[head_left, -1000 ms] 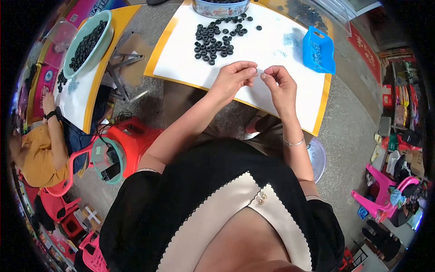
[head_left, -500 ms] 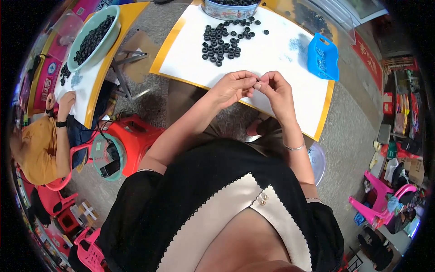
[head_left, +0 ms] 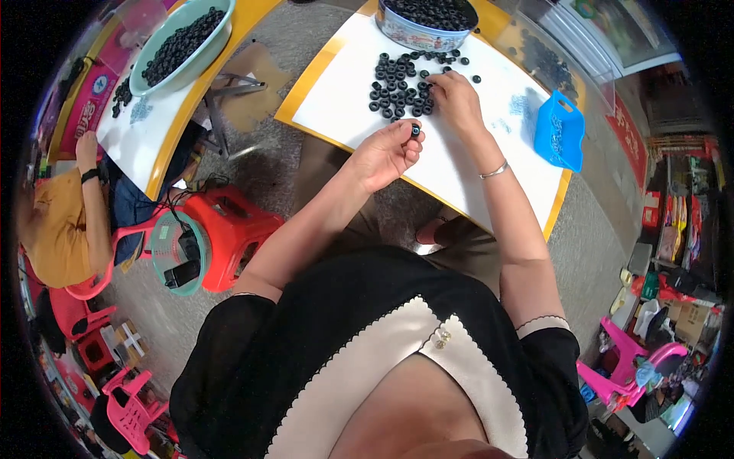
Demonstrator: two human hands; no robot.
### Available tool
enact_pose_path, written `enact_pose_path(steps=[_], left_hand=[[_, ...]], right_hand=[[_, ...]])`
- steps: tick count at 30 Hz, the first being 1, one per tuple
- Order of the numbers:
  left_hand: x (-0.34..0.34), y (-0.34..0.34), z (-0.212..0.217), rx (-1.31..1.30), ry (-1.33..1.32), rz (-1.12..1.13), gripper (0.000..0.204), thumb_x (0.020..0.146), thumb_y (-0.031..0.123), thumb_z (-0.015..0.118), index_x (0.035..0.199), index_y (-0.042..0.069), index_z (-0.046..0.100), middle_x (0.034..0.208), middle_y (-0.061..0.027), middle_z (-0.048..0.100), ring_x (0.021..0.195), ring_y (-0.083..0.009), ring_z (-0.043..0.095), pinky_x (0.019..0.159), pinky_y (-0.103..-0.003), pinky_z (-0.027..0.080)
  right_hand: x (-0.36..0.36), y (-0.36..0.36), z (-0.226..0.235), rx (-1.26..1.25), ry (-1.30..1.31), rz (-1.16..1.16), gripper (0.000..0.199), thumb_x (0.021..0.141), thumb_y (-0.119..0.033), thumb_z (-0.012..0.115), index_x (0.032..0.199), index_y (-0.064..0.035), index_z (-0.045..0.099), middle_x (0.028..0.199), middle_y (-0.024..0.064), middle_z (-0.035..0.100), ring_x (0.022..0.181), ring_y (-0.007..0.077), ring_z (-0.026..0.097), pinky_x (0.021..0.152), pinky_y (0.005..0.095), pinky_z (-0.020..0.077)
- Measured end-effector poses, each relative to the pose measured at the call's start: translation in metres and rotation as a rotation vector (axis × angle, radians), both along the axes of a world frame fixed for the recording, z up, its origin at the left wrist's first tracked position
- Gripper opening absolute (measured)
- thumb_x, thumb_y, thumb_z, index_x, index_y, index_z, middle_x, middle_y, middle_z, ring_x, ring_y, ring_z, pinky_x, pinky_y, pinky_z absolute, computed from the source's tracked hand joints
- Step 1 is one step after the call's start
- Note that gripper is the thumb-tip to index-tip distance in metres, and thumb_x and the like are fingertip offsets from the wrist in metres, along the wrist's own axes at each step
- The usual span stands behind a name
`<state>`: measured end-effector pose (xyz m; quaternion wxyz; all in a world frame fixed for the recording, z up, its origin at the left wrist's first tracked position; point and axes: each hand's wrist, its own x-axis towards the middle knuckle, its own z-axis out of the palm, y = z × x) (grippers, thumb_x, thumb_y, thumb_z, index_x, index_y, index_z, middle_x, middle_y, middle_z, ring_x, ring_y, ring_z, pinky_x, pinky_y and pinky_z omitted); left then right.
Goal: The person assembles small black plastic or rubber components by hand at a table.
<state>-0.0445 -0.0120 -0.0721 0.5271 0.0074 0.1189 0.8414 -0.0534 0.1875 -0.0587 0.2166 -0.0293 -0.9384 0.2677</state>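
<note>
My left hand (head_left: 384, 158) is over the near edge of the white table, palm up. Its thumb and fingers pinch a small black ring (head_left: 415, 131) whose centre looks bluish. Farther off, my right hand (head_left: 459, 105) reaches to the right side of a spread of black rings (head_left: 394, 76). Thumb and fingertips there close around one black ring (head_left: 430, 86), partly hidden by the fingers. Behind the spread stands an oval tub (head_left: 428, 34) filled with more black rings.
A blue basket (head_left: 559, 131) holding small pale bits stands on the right of the white-topped table (head_left: 505, 183). At left, a person in a yellow top (head_left: 57, 229) sits at another table with a green basin (head_left: 183, 57) of black pieces. A red stool (head_left: 229, 237) stands near my left.
My hands were together at the table's near edge. My right hand has moved away to the spread of rings, while my left stays near the edge with a ring now visible.
</note>
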Motion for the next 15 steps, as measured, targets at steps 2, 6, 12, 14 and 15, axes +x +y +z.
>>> enact_pose_path(steps=[2,6,12,14,15], left_hand=[[-0.006,-0.005,-0.001,0.025,0.004,0.004,0.020,0.086,0.015,0.063,0.100,0.002,0.060,0.087,-0.0072,0.059,0.073,-0.0109,0.055,0.066,-0.022,0.048],[-0.009,-0.007,-0.003,0.033,0.002,0.024,0.021,0.085,0.016,0.063,0.100,0.002,0.060,0.087,-0.0073,0.060,0.073,-0.0109,0.056,0.066,-0.022,0.048],[-0.002,0.000,0.008,-0.047,0.050,0.083,0.018,0.087,0.012,0.061,0.101,0.001,0.059,0.087,-0.0071,0.061,0.074,-0.0116,0.058,0.069,-0.023,0.050],[0.001,0.002,0.014,-0.075,0.083,0.089,0.019,0.087,0.011,0.060,0.102,0.001,0.059,0.087,-0.0072,0.061,0.074,-0.0116,0.058,0.069,-0.023,0.050],[0.002,0.003,0.017,-0.099,0.117,0.097,0.019,0.087,0.011,0.060,0.103,0.000,0.059,0.087,-0.0072,0.061,0.074,-0.0117,0.058,0.070,-0.024,0.050]], right_hand=[[-0.004,0.001,-0.003,0.132,-0.020,0.022,0.018,0.074,-0.005,0.061,0.090,-0.0070,0.067,0.082,0.0114,0.059,0.081,0.0296,0.057,0.072,0.0375,0.0465],[0.001,-0.002,0.000,0.072,0.012,0.021,0.015,0.074,-0.005,0.061,0.089,-0.0063,0.065,0.080,0.0104,0.060,0.075,0.0250,0.057,0.071,0.0342,0.0467],[0.049,-0.019,0.029,-0.972,-0.101,0.014,0.012,0.080,-0.003,0.063,0.092,0.0007,0.060,0.083,0.0013,0.059,0.074,0.0082,0.051,0.069,0.0226,0.0424],[0.070,-0.033,0.041,-1.061,-0.085,0.021,0.014,0.079,0.000,0.063,0.093,0.0019,0.061,0.084,0.0027,0.060,0.074,0.0098,0.052,0.070,0.0223,0.0421],[0.078,-0.040,0.044,-1.112,-0.054,0.033,0.015,0.078,-0.002,0.064,0.093,0.0003,0.062,0.083,0.0018,0.061,0.073,0.0088,0.052,0.068,0.0219,0.0425]])
